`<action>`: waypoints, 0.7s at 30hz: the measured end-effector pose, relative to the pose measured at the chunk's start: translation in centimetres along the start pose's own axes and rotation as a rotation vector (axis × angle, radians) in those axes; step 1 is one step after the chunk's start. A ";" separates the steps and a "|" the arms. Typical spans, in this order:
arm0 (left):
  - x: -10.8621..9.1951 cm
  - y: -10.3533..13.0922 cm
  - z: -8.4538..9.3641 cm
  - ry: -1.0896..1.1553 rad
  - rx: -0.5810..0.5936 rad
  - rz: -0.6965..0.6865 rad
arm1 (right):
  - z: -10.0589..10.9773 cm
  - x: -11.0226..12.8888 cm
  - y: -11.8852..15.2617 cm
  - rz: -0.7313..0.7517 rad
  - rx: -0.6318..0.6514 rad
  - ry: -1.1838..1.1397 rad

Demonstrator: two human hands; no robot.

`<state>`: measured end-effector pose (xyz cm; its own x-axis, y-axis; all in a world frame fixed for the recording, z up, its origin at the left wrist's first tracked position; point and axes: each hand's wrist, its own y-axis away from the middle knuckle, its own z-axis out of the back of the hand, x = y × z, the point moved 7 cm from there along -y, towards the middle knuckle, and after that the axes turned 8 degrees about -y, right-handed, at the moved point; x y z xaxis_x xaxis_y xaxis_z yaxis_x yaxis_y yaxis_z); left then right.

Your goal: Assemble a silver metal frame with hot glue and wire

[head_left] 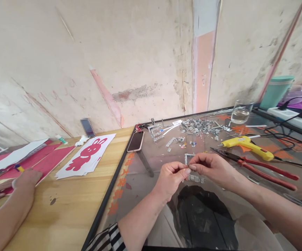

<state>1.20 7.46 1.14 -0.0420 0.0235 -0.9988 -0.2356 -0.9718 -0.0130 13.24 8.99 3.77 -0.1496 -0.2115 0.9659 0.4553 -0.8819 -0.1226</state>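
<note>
My left hand point(170, 177) and my right hand point(211, 169) meet fingertip to fingertip above the dark glass tabletop point(140, 188). Each is closed in a pinch; what they hold between them is too small to make out. Just behind the fingers lies a clear angular piece point(189, 157), and small clear pieces point(196, 179) show beneath the hands. Farther back is a pile of silvery clear pieces point(202, 127). Red-handled pliers point(261, 167) and a yellow glue gun point(247, 144) rest right of my right hand.
A phone point(135, 141) lies at the glass table's left edge. At the back right stand a glass of water point(241, 113), a green cup point(276, 92) and a power strip point(294, 118). Left, another person's hands point(28, 179) rest near red paper beside rabbit-print sheets point(87, 157).
</note>
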 end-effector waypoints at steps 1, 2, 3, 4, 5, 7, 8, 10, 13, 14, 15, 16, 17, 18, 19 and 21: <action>-0.3 0.1 0.0 -0.046 -0.004 -0.027 | 0.0 -0.1 -0.1 0.002 -0.004 0.005; -0.5 0.1 0.0 -0.080 -0.004 -0.053 | 0.1 -0.2 -0.1 0.004 -0.012 0.010; -0.7 0.1 0.0 -0.105 -0.001 -0.075 | 0.1 -0.3 -0.1 0.006 -0.018 0.016; -0.9 0.1 0.0 -0.123 0.002 -0.093 | 0.1 -0.3 -0.1 0.008 -0.022 0.023; -0.9 0.1 0.0 -0.137 0.004 -0.104 | 0.1 -0.3 -0.1 0.011 -0.024 0.033; -0.9 0.1 -0.1 -0.155 0.006 -0.110 | 0.1 -0.1 0.0 0.022 -0.028 0.058; -0.9 0.1 -0.1 -0.158 0.004 -0.107 | 0.1 0.0 0.0 0.030 -0.027 0.074; -0.6 0.0 -0.2 -0.154 -0.003 -0.095 | 0.1 0.2 0.1 0.042 -0.027 0.102; -0.3 -0.1 -0.1 -0.142 -0.024 -0.084 | 0.1 -0.1 0.0 0.012 -0.030 0.120; -0.2 -0.1 0.0 -0.139 -0.028 -0.078 | 0.1 -0.4 -0.1 -0.011 -0.027 0.118; 0.0 -0.2 0.0 -0.134 -0.027 -0.067 | 0.2 -0.7 -0.2 -0.036 -0.023 0.111; 0.1 -0.3 0.0 -0.128 -0.020 -0.051 | 0.2 -1.0 -0.3 -0.056 -0.015 0.099; 0.3 -0.3 -0.1 -0.120 -0.009 -0.032 | 0.2 -1.2 -0.4 -0.068 -0.005 0.081; 0.5 -0.4 -0.1 -0.110 0.003 -0.010 | 0.1 -1.4 -0.5 -0.075 0.008 0.055; 0.6 -0.4 -0.1 -0.099 0.011 0.007 | 0.1 -1.5 -0.6 -0.080 0.024 0.020; 0.7 -0.4 -0.1 -0.080 0.014 0.023 | -0.1 -1.6 -0.6 -0.097 0.061 -0.058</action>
<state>1.36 7.89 0.41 -0.1252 0.0205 -0.9919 -0.2470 -0.9689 0.0112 13.14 9.81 2.22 -0.1454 -0.1000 0.9843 0.4941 -0.8693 -0.0154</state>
